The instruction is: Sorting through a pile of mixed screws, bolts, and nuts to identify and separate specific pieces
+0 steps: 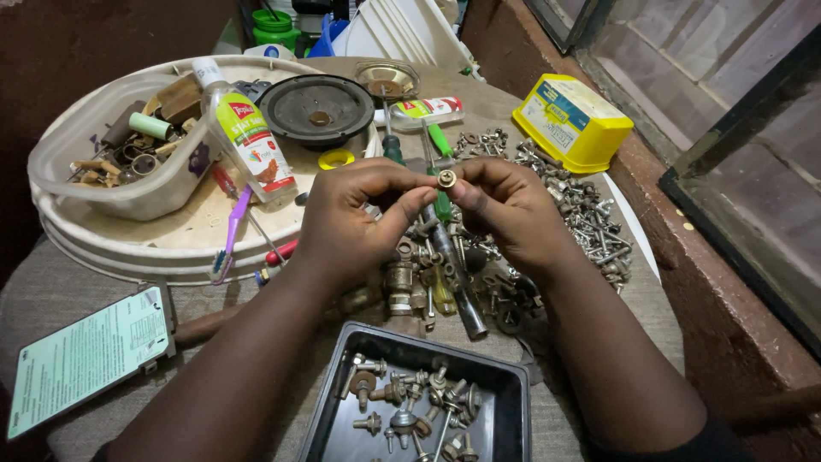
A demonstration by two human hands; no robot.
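Observation:
My left hand (351,222) and my right hand (509,210) meet above a heap of screws and bolts (564,205). Between the fingertips of both hands sits a small brass-coloured nut or fitting (446,178), pinched from each side. Under the hands lie brass fittings (402,278), a dark metal rod (462,299) and green-handled screwdrivers (440,141). A black tray (513,385) near me holds several bolts with washers.
A round white tub lid (171,248) at left carries a clear container of odds and ends (111,162), a plastic bottle (248,137), a speaker cone (316,107) and a purple toothbrush (229,235). A yellow box (573,120) stands at right, a printed card (85,355) at lower left.

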